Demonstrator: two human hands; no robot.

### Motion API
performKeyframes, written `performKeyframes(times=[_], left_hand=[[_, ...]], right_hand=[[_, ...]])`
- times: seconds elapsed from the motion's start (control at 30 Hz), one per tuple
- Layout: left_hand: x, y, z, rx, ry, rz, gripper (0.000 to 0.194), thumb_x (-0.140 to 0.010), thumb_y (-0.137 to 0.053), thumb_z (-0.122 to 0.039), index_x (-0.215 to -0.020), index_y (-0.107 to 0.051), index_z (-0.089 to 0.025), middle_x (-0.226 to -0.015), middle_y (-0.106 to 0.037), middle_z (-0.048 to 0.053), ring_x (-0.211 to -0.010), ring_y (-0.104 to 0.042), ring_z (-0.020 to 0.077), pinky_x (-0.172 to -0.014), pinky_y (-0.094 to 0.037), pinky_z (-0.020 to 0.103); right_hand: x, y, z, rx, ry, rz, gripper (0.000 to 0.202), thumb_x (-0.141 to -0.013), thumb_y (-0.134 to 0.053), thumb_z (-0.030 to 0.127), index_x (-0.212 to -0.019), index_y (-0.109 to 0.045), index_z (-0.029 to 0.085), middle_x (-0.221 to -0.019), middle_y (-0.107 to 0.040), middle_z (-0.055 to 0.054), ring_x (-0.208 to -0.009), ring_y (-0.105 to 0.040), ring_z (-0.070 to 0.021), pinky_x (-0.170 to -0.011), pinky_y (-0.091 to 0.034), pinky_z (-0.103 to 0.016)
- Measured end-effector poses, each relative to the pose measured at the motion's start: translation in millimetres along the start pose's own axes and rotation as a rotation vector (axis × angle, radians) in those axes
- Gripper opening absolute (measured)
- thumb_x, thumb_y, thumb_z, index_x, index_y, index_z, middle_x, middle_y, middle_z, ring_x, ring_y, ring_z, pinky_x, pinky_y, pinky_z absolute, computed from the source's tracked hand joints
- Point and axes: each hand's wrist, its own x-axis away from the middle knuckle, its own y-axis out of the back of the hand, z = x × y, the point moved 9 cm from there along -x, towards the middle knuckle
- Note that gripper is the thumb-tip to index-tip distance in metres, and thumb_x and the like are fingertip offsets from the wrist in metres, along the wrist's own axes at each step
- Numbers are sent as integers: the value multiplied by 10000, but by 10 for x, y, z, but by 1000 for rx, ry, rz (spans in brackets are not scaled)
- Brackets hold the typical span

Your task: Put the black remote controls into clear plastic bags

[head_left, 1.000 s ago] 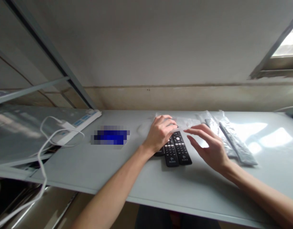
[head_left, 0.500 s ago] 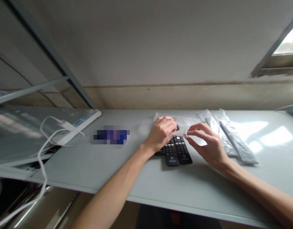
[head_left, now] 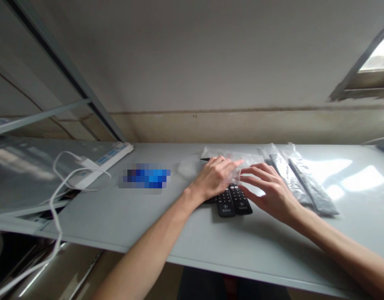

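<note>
My left hand (head_left: 214, 176) is closed on a clear plastic bag (head_left: 235, 172), its index finger stretched along the film. Facing it, my right hand (head_left: 271, 185) has its fingertips at the bag's edge, with the thumb a little lower and apart from the fingers. Below the hands lie two black remote controls, the left remote (head_left: 226, 205) and the right remote (head_left: 242, 204), their upper ends hidden by my hands and the bag. Part of another black item (head_left: 209, 201) shows under my left wrist. A dark pointed tip (head_left: 204, 159) sticks out behind my left hand.
More clear plastic (head_left: 253, 158) lies behind the hands. To the right are two bagged remotes, a nearer-left one (head_left: 287, 177) and a right one (head_left: 313, 183). A blurred-out blue object (head_left: 148, 178), a power strip (head_left: 106, 164) and a white cable (head_left: 56, 216) are at left.
My left hand has turned flatter, with its index finger now stretched over the bag. The fingers of my right hand have spread and shifted slightly left. The dark tip has come into sight.
</note>
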Motion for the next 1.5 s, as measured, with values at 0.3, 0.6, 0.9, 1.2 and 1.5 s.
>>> performKeyframes(times=[0.3, 0.6, 0.9, 1.2, 1.5], left_hand=[[-8, -82, 75, -88, 88, 76, 277, -1081, -522, -246, -1336, -612, -184, -1260, -662, 109, -1178, -608, 263, -1061, -503, 420], [15, -163, 127, -14, 151, 98, 173, -1036, -556, -218, -1197, -610, -185, -1225, -660, 100, -1175, -605, 263, -1068, -509, 415], [21, -155, 208, 31, 246, -3, 128, -1014, -542, -156, -1130, -536, -211, -1185, -678, 87, -1128, -638, 263, -997, -535, 431], [30, -55, 267, 152, 250, -172, 152, -1021, -506, -132, -1143, -512, -223, -1215, -635, 101, -1137, -641, 246, -1006, -572, 416], [20, 40, 170, 46, 217, -159, 261, -934, -622, -191, -1180, -541, -216, -1205, -675, 98, -1167, -633, 288, -1029, -524, 455]], right_hand=[[-7, -41, 98, 20, 19, 82, 237, -1012, -634, 169, -1225, -728, 212, -1184, -770, -118, -1049, -631, -295, -879, -514, -461], [61, -126, -225, 52, -206, 156, 404, -1069, -525, 272, -668, -490, 232, -613, -561, -9, -599, -487, -169, -628, -402, -321], [195, -374, -214, -81, -427, 367, 559, -973, -669, 548, -1392, -520, 208, -649, -622, 29, -515, -583, -210, -496, -397, -325], [194, 17, -730, -347, -677, 68, 472, -894, -756, 426, -1319, -611, 279, -979, -754, -62, -645, -702, -216, -530, -539, -334], [414, 613, -1230, -648, -855, -803, 264, -875, -799, 348, -1001, -577, 279, -771, -584, 11, -588, -535, -159, -457, -429, -308]])
